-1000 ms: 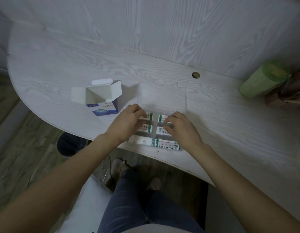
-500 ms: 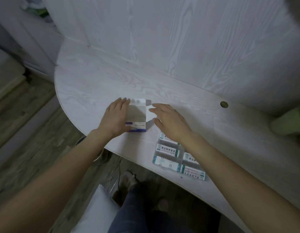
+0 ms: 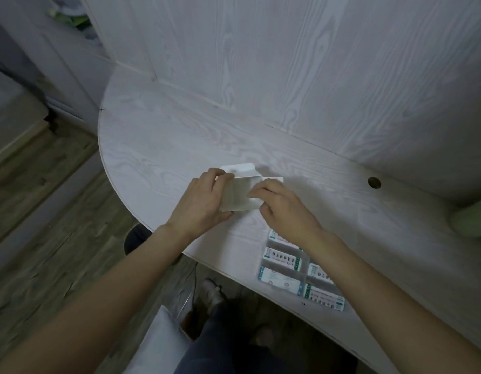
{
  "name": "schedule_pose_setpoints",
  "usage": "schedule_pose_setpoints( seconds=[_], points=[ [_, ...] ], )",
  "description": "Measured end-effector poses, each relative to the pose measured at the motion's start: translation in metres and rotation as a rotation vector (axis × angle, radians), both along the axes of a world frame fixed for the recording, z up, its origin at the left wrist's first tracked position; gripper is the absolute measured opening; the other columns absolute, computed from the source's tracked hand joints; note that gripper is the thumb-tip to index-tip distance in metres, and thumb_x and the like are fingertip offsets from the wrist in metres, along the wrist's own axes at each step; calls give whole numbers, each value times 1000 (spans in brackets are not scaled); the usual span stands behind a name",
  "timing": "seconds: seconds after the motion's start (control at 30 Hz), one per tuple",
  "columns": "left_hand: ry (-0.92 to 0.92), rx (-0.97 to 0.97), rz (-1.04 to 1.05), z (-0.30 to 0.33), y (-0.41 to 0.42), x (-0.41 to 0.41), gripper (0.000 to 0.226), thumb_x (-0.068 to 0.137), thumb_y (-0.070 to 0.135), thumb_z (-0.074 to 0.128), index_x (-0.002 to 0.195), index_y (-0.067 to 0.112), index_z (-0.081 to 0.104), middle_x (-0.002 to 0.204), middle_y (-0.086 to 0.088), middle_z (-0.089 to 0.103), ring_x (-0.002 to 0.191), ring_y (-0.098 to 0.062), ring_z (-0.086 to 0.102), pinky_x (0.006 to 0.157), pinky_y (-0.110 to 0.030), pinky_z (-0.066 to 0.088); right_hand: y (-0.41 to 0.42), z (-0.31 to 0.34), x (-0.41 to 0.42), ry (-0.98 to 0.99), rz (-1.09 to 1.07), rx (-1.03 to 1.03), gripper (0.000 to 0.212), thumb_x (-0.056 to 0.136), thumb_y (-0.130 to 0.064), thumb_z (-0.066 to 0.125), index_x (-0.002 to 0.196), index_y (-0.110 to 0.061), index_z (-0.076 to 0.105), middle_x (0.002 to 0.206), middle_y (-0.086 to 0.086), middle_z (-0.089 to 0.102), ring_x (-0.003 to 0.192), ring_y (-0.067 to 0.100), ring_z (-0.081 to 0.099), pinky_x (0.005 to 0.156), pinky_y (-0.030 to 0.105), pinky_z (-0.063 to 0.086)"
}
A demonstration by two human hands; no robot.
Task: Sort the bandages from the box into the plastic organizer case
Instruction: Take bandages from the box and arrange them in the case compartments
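Small white cardboard box (image 3: 240, 194) with open flaps sits on the table toward its rounded left end, mouth turned up and toward the camera; inside looks empty, though the deep corners are shadowed. Left hand (image 3: 200, 205) grips the box's left side, fingers curled over the top edge, thumb under the near edge. Right hand (image 3: 281, 205) pinches the box's right flap with curled fingertips. Clear plastic organizer case (image 3: 301, 268) lies near the table's front edge, just right of the box and partly under the right wrist; its visible compartments each hold white-and-green bandage packets (image 3: 282, 256). Judged step: sorting looks about done, box being checked or closed. Next move likely calls for folding the flaps in, then shutting the case. White wood-grain table (image 3: 158, 152) beneath.
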State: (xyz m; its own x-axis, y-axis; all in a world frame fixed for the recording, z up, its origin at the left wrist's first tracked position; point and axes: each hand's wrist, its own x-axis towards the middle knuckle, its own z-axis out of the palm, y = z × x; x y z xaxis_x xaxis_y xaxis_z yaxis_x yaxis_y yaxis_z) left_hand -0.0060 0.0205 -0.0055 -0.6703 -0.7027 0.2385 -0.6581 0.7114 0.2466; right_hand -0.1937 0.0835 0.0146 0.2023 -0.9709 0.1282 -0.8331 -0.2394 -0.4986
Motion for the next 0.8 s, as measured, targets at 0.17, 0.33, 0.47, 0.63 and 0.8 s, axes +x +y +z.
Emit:
schedule_pose_setpoints(
  seconds=[0.17,0.33,0.47,0.63,0.8],
  points=[
    [12,34,-61,16,0,-17,83,52,16,88,121,2,44,109,-26,55,84,-39,60,65,-41,50,-26,13,27,95,2,455,28,98,-14,36,117,-2,53,119,15,49,113,31,45,84,30,32],
    [17,55,-121,30,0,-23,76,54,12,87,119,-7,53,109,-27,54,82,-39,61,69,-44,54,-48,4,30,279,-65,504,44,93,-8,39,136,-7,37,137,20,36,125,36,32,102,38,31],
    [42,94,-129,31,-3,-23,75,56,12,87,120,-5,53,111,-25,52,83,-39,60,73,-43,54,-56,5,31,288,-38,583,38,93,-9,38,130,-3,41,129,17,47,121,34,41,95,34,35],
    [87,111,-96,33,-3,-23,73,61,13,85,123,-4,52,117,-23,49,86,-39,59,73,-35,48,-53,14,26,244,17,693,22,98,-6,36,107,-3,56,90,7,51,80,20,48,51,19,28],
    [116,130,-72,33,-7,-19,72,65,19,85,125,-1,50,120,-19,46,91,-35,57,75,-31,43,-45,27,22,114,53,676,25,98,-8,32,83,-7,52,75,4,49,62,15,42,57,24,32]
  ],
)
